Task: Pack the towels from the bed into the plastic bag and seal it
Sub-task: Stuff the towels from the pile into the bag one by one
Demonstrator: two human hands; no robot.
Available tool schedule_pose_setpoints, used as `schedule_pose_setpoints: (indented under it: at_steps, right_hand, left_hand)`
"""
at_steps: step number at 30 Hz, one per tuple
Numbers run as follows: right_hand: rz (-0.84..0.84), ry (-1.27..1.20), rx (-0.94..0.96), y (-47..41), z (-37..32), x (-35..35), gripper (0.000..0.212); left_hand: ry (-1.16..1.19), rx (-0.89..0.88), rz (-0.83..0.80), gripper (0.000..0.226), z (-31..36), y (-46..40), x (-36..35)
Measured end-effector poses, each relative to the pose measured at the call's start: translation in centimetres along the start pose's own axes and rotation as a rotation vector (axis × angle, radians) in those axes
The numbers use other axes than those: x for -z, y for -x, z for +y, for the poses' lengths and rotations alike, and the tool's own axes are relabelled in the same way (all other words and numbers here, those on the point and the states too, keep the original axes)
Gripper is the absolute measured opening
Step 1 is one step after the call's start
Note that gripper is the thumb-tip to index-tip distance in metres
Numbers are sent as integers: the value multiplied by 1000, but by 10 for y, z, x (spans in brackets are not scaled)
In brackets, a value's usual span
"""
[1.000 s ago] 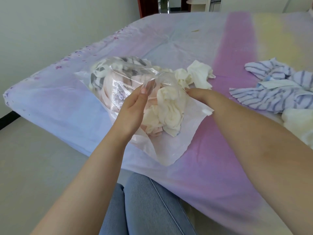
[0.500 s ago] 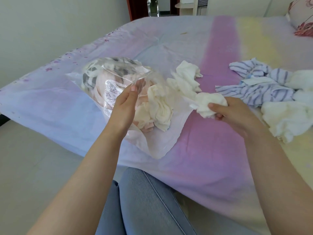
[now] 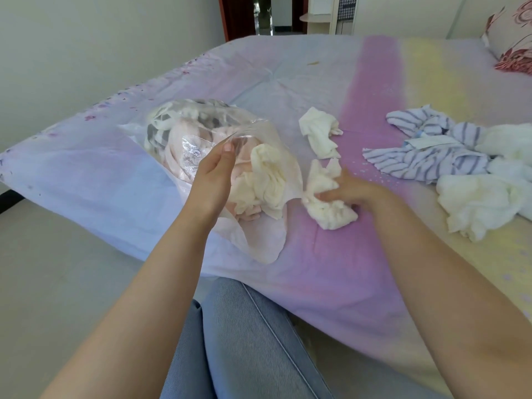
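A clear plastic bag (image 3: 253, 240) lies on the bed (image 3: 359, 269), its mouth open toward me, with pink, grey-checked and cream towels inside. My left hand (image 3: 213, 180) pinches the upper lip of the bag's mouth and holds it up. Just right of the mouth, my right hand (image 3: 351, 191) grips a crumpled cream towel (image 3: 325, 203) that rests on the sheet. Another cream towel (image 3: 318, 136) lies loose behind it. Further right sit a blue-striped towel (image 3: 426, 151) and a heap of white towels (image 3: 483, 203).
The bed's near edge runs across the view, with my knees in jeans (image 3: 247, 341) below it. A floral pillow (image 3: 512, 50) sits at the far right corner. A wall stands to the left, bare floor (image 3: 57, 269) beneath it.
My right hand came out of the bag, reached right and took hold of a cream towel on the sheet. My left hand has kept the bag's lip raised.
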State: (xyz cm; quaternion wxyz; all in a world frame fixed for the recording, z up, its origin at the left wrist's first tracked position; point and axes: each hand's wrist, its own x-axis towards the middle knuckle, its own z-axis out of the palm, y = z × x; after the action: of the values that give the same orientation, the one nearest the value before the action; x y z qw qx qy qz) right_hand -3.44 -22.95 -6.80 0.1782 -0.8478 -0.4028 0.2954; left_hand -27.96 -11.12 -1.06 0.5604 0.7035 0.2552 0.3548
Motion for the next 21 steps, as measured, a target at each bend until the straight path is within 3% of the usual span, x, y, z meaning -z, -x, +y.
schedule_pose_setpoints:
  at_steps: [2, 4, 7, 10, 12, 13, 15, 17, 21]
  right_hand:
    - [1, 106, -2, -1, -5, -15, 40]
    - [65, 50, 1, 6, -12, -26, 26]
    - [246, -126, -45, 20, -3, -43, 21]
    - [651, -634, -11, 57, 6, -67, 12]
    - [1035, -905, 190, 99, -9, -82, 19]
    - [1137, -893, 339, 115, -19, -90, 22]
    - [1141, -747, 586, 129, -40, -104, 26]
    - [1003, -566, 697, 118, -66, -109, 29]
    - [780, -293, 647, 52, -125, -111, 20]
  left_hand:
    - [14, -5, 17, 33, 2, 1, 2]
    - [8, 1, 19, 36, 6, 2, 4]
    - [6, 15, -3, 30, 10, 4, 7]
    - [-9, -7, -24, 31, 10, 5, 9]
    - [-33, -37, -35, 37, 10, 5, 10]
    - [-53, -40, -39, 39, 11, 4, 10]
    - [-77, -29, -62, 39, 14, 6, 9]
    - [-86, -16, -79, 33, 18, 9, 9]
    - [-87, 15, -97, 33, 27, 22, 15]
